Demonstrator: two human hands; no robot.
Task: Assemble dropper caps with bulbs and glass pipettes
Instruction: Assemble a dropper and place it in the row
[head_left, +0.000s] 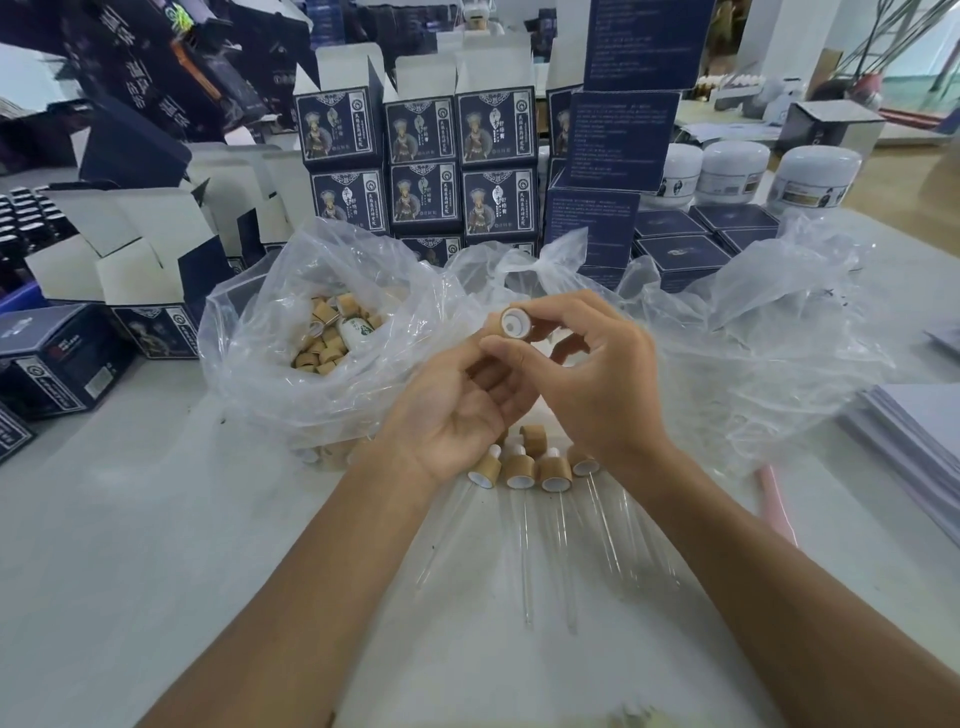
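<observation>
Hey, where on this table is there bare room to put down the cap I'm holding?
Bare table lies left of the left arm, below the bag of caps. Another patch lies between the forearms, below the pipette tips. It is crowded under both hands, where the finished droppers lie, and behind, by the boxes.

Packing workshop for cosmetics. Stacked printed cartons (421, 130), open flat-packed boxes (124, 244), white jars (732, 171), bagged caps (327, 338) and loose pipettes (524, 545) on one worktable (130, 545).
</observation>
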